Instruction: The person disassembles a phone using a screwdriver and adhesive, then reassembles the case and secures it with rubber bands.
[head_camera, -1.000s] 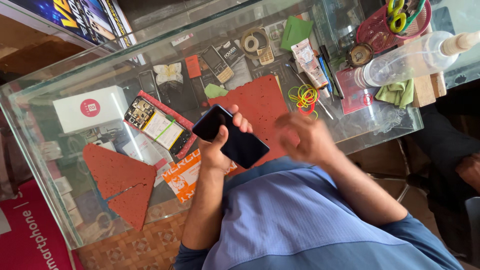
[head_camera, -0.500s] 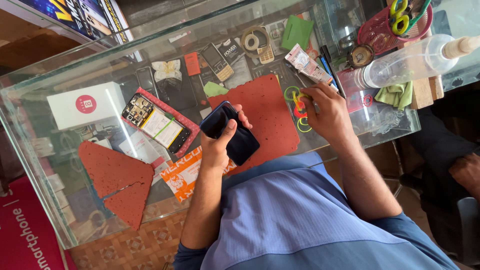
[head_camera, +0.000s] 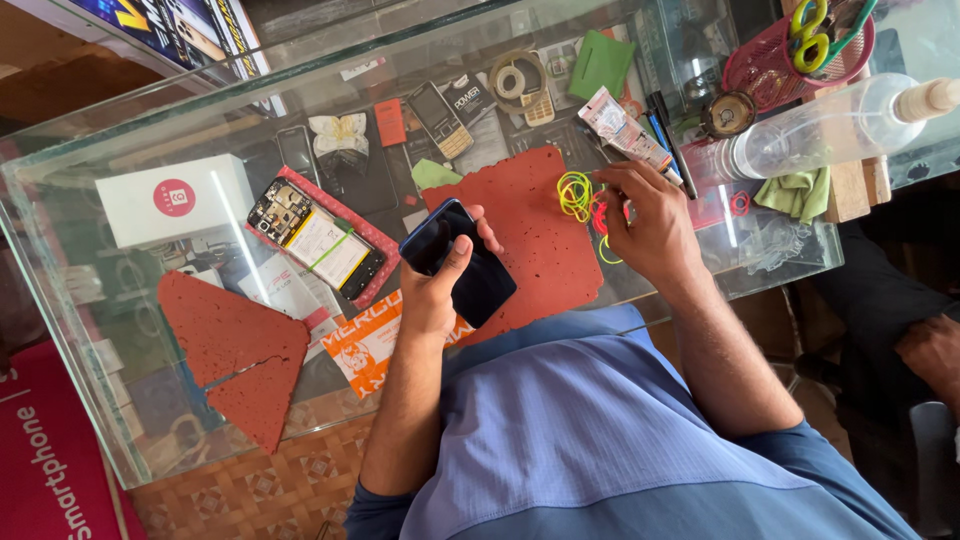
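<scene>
Right hand (head_camera: 650, 215) has reached the rubber bands (head_camera: 580, 195), grip pinching; left hand (head_camera: 440, 285) grips smartphone (head_camera: 460, 262).

Glass-topped counter (head_camera: 120, 400) spans the view, daylight glaring off its surface. Patterned orange-brown tile floor (head_camera: 270, 490) lies at seven o'clock. Red banner (head_camera: 45, 460) at eight o'clock. Pink mesh basket (head_camera: 770, 65) stands at one o'clock.

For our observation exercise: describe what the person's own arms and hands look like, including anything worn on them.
Both forearms are bare. Short sleeves of a blue shirt end near the elbows. The left hand and right hand wear no gloves; no ring, watch or bracelet shows.
</scene>
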